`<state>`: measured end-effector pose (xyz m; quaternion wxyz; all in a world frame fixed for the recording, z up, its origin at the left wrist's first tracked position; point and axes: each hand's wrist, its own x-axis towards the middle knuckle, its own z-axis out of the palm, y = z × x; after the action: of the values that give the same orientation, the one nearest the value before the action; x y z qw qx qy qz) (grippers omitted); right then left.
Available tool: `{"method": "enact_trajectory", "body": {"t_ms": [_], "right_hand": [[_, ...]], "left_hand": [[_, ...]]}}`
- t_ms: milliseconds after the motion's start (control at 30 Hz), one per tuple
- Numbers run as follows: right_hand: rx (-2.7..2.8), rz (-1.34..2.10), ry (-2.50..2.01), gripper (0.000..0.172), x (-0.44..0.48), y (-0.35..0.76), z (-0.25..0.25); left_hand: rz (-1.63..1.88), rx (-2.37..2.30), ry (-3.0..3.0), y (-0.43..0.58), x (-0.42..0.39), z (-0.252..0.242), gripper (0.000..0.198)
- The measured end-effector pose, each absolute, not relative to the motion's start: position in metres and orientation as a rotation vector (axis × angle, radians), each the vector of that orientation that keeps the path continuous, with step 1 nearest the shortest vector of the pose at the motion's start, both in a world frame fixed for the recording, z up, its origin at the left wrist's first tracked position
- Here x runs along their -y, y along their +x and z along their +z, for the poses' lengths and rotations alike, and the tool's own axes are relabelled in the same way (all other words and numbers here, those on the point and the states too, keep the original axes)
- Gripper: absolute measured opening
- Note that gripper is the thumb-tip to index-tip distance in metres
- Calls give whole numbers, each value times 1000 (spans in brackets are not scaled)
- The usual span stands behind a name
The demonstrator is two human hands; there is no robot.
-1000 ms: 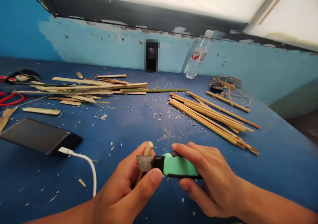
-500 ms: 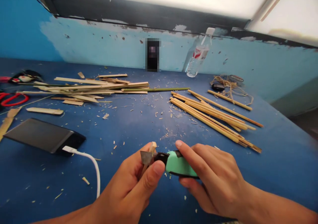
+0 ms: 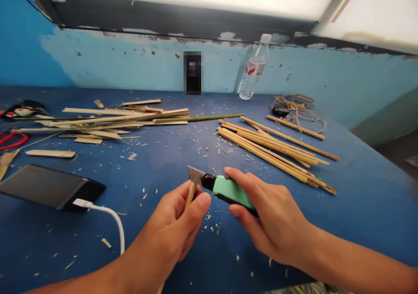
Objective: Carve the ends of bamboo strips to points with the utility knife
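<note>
My left hand (image 3: 174, 226) is closed around a thin bamboo strip (image 3: 190, 194), whose upper end pokes out between thumb and fingers. Below the fist a bit of its lower end shows at the picture's bottom edge. My right hand (image 3: 266, 211) grips a green and black utility knife (image 3: 231, 192). The knife's metal blade (image 3: 195, 175) points left and lies at the tip of the strip, just above my left fingers. Small pale shavings are scattered on the blue table (image 3: 156, 237) around both hands.
Rounded bamboo sticks (image 3: 267, 148) lie at right, split strips (image 3: 124, 119) at back left. A dark tablet (image 3: 42, 187) with a white cable (image 3: 114, 218) is at left, near red scissors (image 3: 15, 141). A water bottle (image 3: 253, 74) and tangled twine (image 3: 298, 111) stand farther back.
The knife has risen and tilted, its blade moving from beside the strip up to its tip. My right hand has moved up and slightly left. The whole view has shifted a little.
</note>
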<state>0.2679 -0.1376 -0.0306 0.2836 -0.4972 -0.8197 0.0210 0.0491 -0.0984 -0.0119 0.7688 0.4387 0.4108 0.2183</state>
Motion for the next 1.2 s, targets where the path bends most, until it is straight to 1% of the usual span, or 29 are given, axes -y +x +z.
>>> {"method": "enact_trajectory", "body": {"t_ms": [67, 233, 467, 700, 833, 1067, 1200], "right_hand": [[2191, 117, -1294, 47, 138, 272, -31], [2249, 118, -1191, 47, 138, 278, -31], [2343, 132, -1129, 46, 140, 276, -30], [2339, 120, -1136, 47, 139, 274, -32], [2334, 28, -1134, 47, 141, 273, -33], [2310, -142, -1182, 47, 146, 269, -33], [2259, -186, -1193, 45, 147, 263, -32]], "left_hand": [[474, -855, 963, 43, 101, -16, 44], [504, -787, 958, 33, 102, -25, 35], [499, -849, 1007, 33, 112, -22, 37], [481, -770, 1046, 37, 111, -25, 42], [460, -715, 954, 39, 111, -27, 43], [519, -723, 860, 43, 116, -27, 41], [528, -762, 898, 45, 115, -24, 47]]}}
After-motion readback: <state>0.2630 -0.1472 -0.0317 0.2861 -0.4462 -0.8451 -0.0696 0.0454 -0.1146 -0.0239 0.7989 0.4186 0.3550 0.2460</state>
